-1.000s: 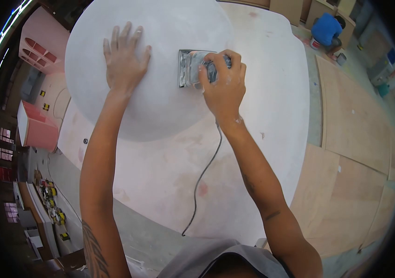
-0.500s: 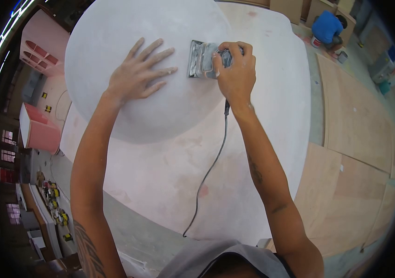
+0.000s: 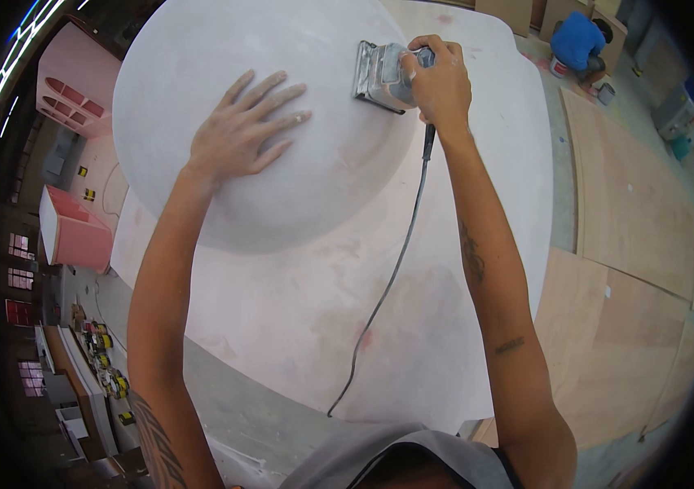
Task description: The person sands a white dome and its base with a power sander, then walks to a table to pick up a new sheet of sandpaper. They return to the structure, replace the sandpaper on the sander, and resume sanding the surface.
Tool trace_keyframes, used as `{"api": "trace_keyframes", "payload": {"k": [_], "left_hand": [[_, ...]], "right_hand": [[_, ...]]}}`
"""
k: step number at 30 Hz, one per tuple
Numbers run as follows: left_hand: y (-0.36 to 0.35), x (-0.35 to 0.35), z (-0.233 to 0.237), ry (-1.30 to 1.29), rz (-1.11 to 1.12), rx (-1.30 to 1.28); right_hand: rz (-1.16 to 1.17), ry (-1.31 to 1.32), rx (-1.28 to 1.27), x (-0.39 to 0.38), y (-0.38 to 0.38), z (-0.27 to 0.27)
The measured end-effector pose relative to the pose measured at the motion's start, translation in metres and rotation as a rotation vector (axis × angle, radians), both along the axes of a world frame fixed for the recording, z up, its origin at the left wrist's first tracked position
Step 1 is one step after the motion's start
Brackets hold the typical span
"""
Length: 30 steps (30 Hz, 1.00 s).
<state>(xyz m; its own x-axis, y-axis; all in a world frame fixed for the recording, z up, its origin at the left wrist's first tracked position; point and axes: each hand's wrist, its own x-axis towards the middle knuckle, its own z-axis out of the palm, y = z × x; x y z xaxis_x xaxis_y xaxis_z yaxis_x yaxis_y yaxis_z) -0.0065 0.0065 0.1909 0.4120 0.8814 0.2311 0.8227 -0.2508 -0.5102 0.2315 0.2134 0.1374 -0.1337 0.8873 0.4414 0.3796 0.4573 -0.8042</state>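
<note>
My right hand [image 3: 441,85] grips a dusty electric sander [image 3: 389,77]. Its flat pad faces the right side of a big white rounded dome [image 3: 282,196], and whether the whole pad touches cannot be made out. A dark power cord [image 3: 390,285] trails from the tool toward me across the surface. On the dome's left part my left hand [image 3: 251,126] lies flat, fingers spread, whitened with dust. The dome rises from a broad pale panel [image 3: 298,326] with pinkish patches.
Plywood sheets [image 3: 632,204] lie on the right. A person in a blue shirt [image 3: 577,41] crouches at the far right near a bucket [image 3: 558,67]. Pink cabinet pieces [image 3: 78,228] stand at the left, with several yellow-and-black tools [image 3: 102,350] below them.
My right hand has carried the sander up and to the right over the dome, tilting it, and the cord followed. My left hand has stayed in place.
</note>
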Motion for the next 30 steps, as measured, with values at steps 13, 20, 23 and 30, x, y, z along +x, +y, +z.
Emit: {"api": "trace_keyframes", "payload": {"k": [13, 20, 23, 30], "left_hand": [[-0.013, 0.000, -0.009, -0.008, 0.007, 0.064], [0.010, 0.000, 0.006, -0.012, -0.004, 0.088], [0.017, -0.001, 0.014, -0.028, 0.014, 0.131], [0.045, -0.004, 0.014, -0.049, 0.001, 0.176]], "right_hand": [[0.116, 0.053, -0.270, -0.015, 0.149, -0.038], [0.153, 0.105, -0.262, 0.004, 0.121, -0.042], [0.042, 0.012, -0.220, 0.015, 0.058, -0.021], [-0.041, 0.083, -0.143, 0.014, -0.033, -0.030]]}}
